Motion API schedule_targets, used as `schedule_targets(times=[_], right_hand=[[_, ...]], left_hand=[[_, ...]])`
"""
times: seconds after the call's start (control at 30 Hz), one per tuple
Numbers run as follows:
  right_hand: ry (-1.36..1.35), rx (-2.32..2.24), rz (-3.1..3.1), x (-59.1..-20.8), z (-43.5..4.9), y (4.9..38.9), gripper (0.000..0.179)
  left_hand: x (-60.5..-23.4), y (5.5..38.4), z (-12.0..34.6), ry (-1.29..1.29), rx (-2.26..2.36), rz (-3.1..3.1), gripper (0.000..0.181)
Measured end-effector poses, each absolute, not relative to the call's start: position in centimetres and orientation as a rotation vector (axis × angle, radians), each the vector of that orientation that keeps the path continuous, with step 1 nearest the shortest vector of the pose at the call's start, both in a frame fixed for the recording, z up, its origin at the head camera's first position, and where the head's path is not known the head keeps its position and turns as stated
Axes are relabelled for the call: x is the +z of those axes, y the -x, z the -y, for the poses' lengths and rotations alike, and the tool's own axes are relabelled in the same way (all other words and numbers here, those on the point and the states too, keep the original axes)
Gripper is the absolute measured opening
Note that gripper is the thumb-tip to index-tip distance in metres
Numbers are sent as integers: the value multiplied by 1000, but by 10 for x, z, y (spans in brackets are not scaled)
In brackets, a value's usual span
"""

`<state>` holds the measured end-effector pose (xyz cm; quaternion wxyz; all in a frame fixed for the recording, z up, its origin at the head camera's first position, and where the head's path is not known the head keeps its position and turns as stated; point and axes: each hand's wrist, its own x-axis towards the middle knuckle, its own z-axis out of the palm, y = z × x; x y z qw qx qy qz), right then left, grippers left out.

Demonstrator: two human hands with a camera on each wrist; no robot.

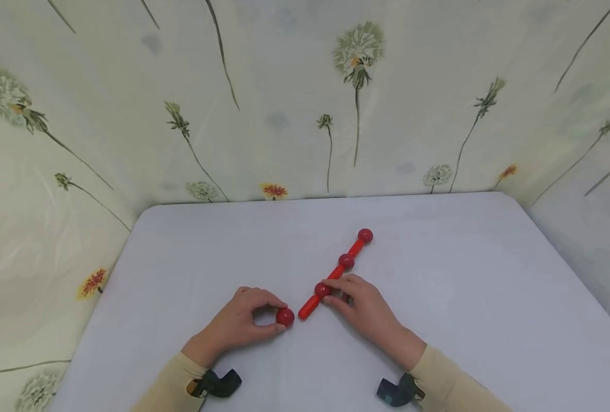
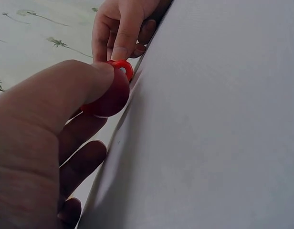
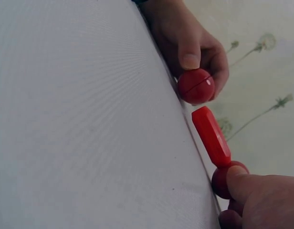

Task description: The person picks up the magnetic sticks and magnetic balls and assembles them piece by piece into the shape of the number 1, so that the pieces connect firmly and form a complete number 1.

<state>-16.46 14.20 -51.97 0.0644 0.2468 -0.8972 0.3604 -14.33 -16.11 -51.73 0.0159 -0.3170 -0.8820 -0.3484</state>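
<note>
My left hand (image 1: 240,320) pinches a loose red ball (image 1: 285,317) between thumb and fingers, low over the table. Just right of it lies a chain of red rods and balls, slanting away to the far right. My right hand (image 1: 367,309) pinches the nearest ball (image 1: 323,290) of that chain. From this ball a bare-ended red rod (image 1: 309,308) points toward the loose ball, with a small gap between them. Two more balls, a middle one (image 1: 346,261) and a far one (image 1: 365,235), are joined by rods. In the right wrist view a seam line crosses the loose ball (image 3: 196,86).
The white table (image 1: 207,246) has rounded far corners. Behind and beside it hangs a pale cloth (image 1: 284,68) printed with dandelions. Dark wrist-worn devices sit on the left sleeve (image 1: 173,383) and the right sleeve (image 1: 454,380).
</note>
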Motion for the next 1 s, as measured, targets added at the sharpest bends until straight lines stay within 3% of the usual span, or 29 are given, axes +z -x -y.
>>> schedule_targets(times=[1.0], right_hand=[[-743, 1072, 2717, -522, -142, 167, 40]], left_hand=[[-522, 148, 154, 1200, -1143, 2608, 29]])
